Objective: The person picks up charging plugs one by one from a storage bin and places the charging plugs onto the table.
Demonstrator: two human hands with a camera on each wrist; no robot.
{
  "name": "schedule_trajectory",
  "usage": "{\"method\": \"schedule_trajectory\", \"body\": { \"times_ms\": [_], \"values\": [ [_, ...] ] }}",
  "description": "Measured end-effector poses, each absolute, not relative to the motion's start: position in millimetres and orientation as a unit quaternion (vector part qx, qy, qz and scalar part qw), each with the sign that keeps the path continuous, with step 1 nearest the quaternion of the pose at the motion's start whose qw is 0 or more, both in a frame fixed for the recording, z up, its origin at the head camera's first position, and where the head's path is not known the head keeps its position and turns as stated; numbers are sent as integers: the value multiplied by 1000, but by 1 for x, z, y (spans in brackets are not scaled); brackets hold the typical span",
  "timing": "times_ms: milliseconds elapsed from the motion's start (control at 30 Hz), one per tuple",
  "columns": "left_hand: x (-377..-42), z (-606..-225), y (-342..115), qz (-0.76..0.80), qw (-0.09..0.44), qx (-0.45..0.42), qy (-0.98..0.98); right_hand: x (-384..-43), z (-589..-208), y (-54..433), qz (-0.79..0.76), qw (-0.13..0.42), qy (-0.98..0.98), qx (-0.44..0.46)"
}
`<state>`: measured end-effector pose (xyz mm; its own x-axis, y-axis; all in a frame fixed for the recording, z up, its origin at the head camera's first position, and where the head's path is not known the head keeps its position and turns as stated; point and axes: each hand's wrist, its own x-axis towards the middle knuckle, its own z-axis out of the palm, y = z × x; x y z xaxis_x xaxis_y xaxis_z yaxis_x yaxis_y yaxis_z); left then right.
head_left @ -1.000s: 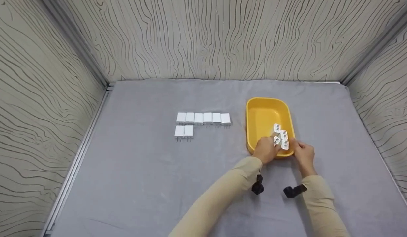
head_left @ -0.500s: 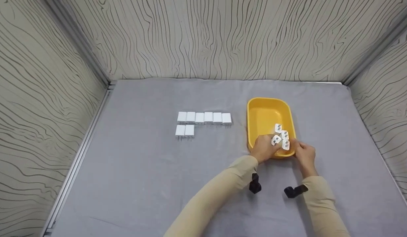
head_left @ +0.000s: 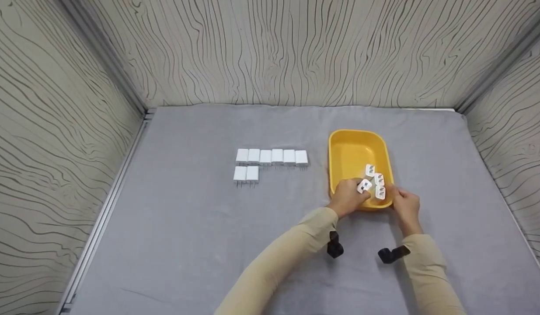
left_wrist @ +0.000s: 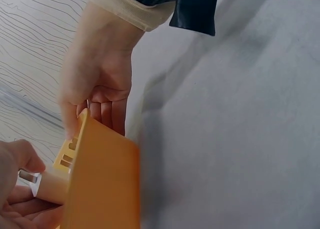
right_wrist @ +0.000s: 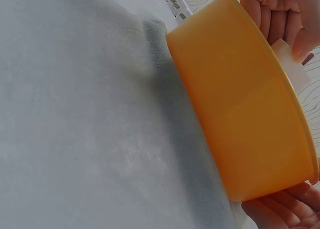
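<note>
My left hand (head_left: 349, 197) pinches a white plug-in charger (head_left: 364, 186) over the near end of a yellow plastic basin (head_left: 335, 170), its prongs facing up. In the left wrist view the same charger (left_wrist: 49, 185) sits between thumb and fingers just inside the wall. My right hand (head_left: 405, 205) grips the basin's near right side, thumb over the rim and fingers outside. Beside the held charger, several more white chargers stand prongs up in the basin, one charger (head_left: 370, 170) slightly farther back. From the right wrist, the basin's outer wall (right_wrist: 235, 104) hides most of the inside.
Left of the basin, a row of several white chargers (head_left: 277, 156) lies side by side, prongs toward the person. Two more chargers (head_left: 245, 174) lie under its left end. Grey cloth (head_left: 165, 236) covers the table, and wood-patterned panels (head_left: 270, 52) enclose it.
My left hand has drawn slightly left with the charger, separating it from the others in the basin and tilting it. The right hand has stayed on the rim.
</note>
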<state>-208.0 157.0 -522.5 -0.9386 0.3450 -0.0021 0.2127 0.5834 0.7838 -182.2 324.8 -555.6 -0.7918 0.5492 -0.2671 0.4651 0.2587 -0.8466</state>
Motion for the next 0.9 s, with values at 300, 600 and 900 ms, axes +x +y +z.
{"method": "schedule_trajectory", "body": {
  "times_ms": [300,600,900],
  "values": [
    [-212,-522,146,472,77,148,866,-184,-558,327,504,26,-802,-320],
    [-214,-522,133,520,81,132,840,-184,-556,326,523,18,-787,-325],
    [-220,-520,120,559,77,116,818,-183,-556,325,507,12,-798,-326]
  ]
}}
